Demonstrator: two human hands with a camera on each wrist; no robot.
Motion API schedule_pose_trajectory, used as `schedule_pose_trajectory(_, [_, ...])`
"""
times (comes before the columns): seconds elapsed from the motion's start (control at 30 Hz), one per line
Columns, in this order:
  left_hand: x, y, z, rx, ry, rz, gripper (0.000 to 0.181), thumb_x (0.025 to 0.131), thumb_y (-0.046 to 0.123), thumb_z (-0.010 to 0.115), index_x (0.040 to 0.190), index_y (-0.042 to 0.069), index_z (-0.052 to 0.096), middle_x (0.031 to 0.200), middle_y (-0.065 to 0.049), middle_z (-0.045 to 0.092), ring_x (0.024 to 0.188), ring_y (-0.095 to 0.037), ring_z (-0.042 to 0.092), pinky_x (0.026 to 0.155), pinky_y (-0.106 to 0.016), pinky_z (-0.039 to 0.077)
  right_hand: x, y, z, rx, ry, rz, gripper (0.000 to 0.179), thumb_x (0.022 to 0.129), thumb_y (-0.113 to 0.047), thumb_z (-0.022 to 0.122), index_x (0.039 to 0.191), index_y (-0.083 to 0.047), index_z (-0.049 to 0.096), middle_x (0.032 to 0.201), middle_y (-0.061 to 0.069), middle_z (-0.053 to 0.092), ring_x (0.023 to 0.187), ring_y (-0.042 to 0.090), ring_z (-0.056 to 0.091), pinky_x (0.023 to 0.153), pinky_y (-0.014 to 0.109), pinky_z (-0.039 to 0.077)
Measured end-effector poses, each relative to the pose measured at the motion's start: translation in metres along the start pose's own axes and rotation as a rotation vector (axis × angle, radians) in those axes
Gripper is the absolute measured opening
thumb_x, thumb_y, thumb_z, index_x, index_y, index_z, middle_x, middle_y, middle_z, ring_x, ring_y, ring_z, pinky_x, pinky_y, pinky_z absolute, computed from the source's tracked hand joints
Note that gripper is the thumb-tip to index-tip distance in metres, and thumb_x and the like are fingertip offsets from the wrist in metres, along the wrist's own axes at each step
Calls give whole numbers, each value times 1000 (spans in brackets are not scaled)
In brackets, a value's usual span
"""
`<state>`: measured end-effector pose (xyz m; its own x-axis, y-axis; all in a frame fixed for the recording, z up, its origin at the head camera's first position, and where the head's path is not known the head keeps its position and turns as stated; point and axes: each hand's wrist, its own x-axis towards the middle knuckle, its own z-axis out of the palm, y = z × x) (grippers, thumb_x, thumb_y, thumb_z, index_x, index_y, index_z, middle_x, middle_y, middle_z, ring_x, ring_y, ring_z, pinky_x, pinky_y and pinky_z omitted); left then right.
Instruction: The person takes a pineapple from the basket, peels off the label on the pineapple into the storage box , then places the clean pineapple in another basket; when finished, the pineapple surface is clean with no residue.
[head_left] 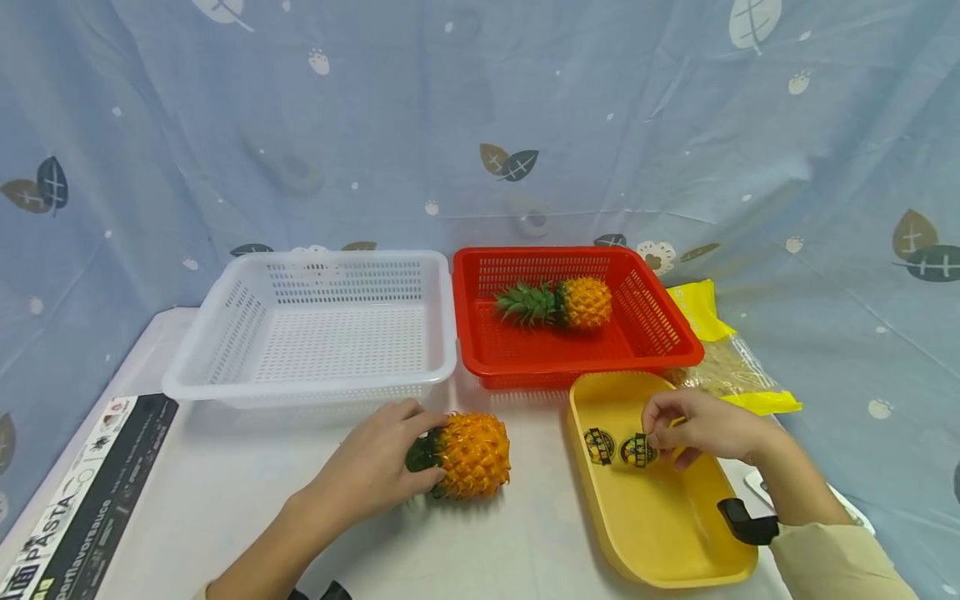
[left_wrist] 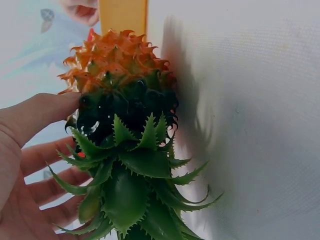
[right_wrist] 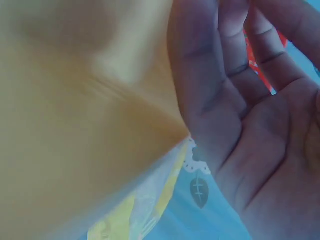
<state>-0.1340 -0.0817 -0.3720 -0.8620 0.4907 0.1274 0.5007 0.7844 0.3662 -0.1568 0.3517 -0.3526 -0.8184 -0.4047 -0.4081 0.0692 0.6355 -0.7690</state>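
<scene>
On the white surface lies an orange toy-like pineapple [head_left: 474,457], its green leaves [left_wrist: 132,187] facing my left wrist. My left hand [head_left: 386,457] holds it where the dark green neck meets the fruit, thumb on one side and fingers on the other. Over the yellow tray [head_left: 660,533] is my right hand [head_left: 701,427], thumb and forefinger pinching the edge of a round black-and-yellow sticker [head_left: 636,451]. A second such sticker [head_left: 599,447] is just left of it in the tray. In the right wrist view the sticker is hidden.
A white plastic basket [head_left: 352,383] stands at the back left. Beside it, a red basket [head_left: 570,367] contains another pineapple [head_left: 587,303]. Behind the tray lies a yellow-edged clear packet [head_left: 731,367]. A long black-and-white pasta box [head_left: 97,492] lies along the left edge.
</scene>
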Motion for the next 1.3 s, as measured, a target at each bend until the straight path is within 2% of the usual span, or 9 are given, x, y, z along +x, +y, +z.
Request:
schedule_pose_trajectory(0.2, [0,-1,1,4,1,-3,60,78,34,88,132,15,69,105,2,63,92,-13,55,82,-36,55,5,4,7,-83,54,-9,9,96,-6,66,103,-1,61,86,7,59,76,23,61,63,35,60])
schedule_pose_trajectory(0.5, [0,0,1,-11,8,-13,59,78,33,89,132,15,70,105,2,63,92,-12,55,82,-36,55,12,3,13,-183,110,-69,21,95,-2,65,116,-1,67,81,6,58,69,22,61,61,34,61])
schedule_pose_trajectory(0.93, [2,1,0,-18,-4,-13,58,79,32,89,131,16,70,107,1,65,94,-13,57,85,-37,56,18,5,22,-359,199,-75,14,89,3,68,96,-9,64,83,2,60,61,13,54,53,27,51])
schedule_pose_trajectory(1.3, [1,0,0,-21,-4,-12,57,79,32,89,132,17,70,109,3,65,97,-14,59,87,-38,57,25,4,19,-521,237,-129,20,81,3,73,91,-12,65,80,-2,61,73,12,52,62,26,46])
